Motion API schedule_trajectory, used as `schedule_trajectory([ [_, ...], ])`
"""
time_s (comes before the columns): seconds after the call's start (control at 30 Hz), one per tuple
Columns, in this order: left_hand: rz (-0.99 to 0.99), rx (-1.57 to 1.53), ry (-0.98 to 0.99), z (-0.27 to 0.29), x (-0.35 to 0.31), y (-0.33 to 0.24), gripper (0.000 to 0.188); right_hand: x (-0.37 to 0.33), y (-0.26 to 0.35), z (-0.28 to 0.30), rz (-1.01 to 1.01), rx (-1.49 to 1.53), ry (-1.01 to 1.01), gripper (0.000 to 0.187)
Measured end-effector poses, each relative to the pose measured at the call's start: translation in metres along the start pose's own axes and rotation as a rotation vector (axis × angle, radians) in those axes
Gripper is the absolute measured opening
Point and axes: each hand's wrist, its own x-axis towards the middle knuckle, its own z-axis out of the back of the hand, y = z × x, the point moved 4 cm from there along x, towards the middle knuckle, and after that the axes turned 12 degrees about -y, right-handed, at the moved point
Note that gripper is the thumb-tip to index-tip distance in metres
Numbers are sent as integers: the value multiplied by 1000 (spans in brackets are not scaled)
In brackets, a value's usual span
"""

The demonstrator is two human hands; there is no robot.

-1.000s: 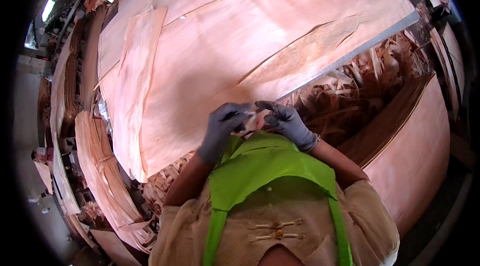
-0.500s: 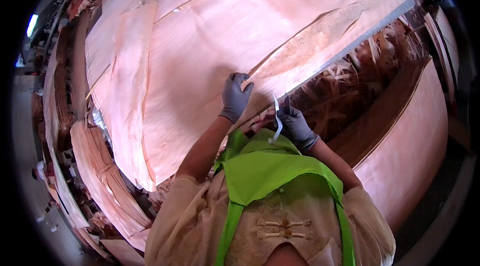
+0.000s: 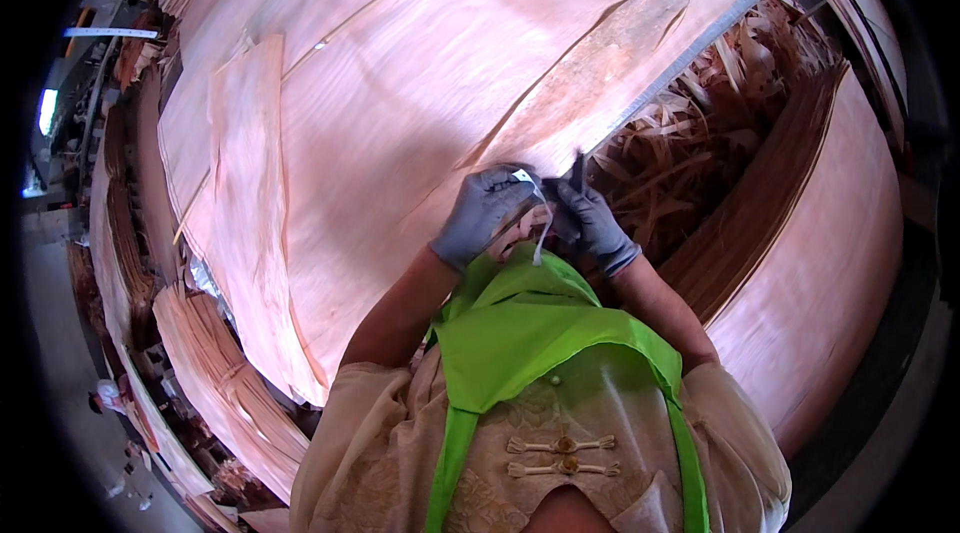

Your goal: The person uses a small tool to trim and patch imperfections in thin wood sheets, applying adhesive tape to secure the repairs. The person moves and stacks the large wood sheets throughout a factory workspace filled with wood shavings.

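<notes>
My left hand (image 3: 484, 215), in a grey glove, is closed with its fingertips at the upper end of a narrow white strip (image 3: 546, 218). The strip curves down toward the green apron (image 3: 535, 318). Close beside it, my gloved right hand (image 3: 597, 225) is closed round a slim dark tool (image 3: 578, 171), whose tip points up; its kind is hard to tell. Both hands are over the near edge of a large pale wood veneer sheet (image 3: 370, 153). Beyond them, a long split with a rough brownish patch (image 3: 600, 58) runs through the sheet.
A loose veneer strip (image 3: 248, 203) lies across the sheet's left side. Curled veneer scraps (image 3: 735, 83) fill the gap along the right edge. A curved stack of veneer (image 3: 815, 263) stands at the right, and bundled veneer pieces (image 3: 225, 373) lie at the lower left.
My left hand has moved from the split toward my right hand and taken hold of the white strip's upper end. The right hand stays near its place with the dark tool.
</notes>
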Motion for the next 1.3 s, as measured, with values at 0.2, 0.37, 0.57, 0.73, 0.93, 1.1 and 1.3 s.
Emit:
schedule_trajectory([
  [0.2, 168, -193, -257, -19, -9, 38, 15, -2, -9, -1, 607, -479, -47, 20],
  [0.37, -355, 534, -538, 13, -3, 37, 27, 0, -26, 31, 406, -315, -166, 9],
  [0.57, -443, 992, -614, 60, 31, 59, 30, 14, 24, 123, 367, -1, -569, 10],
  [0.73, -386, 1042, -597, 68, 38, 82, 23, -19, 92, 138, 616, -181, -542, 6],
  [0.93, -412, 1009, -551, 74, 43, 93, 16, -16, 49, 59, 323, -515, -166, 6],
  [1.1, -447, 980, -565, 80, 38, 99, 16, 46, -14, -7, 174, -598, 20, 17],
  [1.3, -550, 962, -587, 81, 35, 103, 16, 128, -66, -39, 255, -492, 8, 10],
])
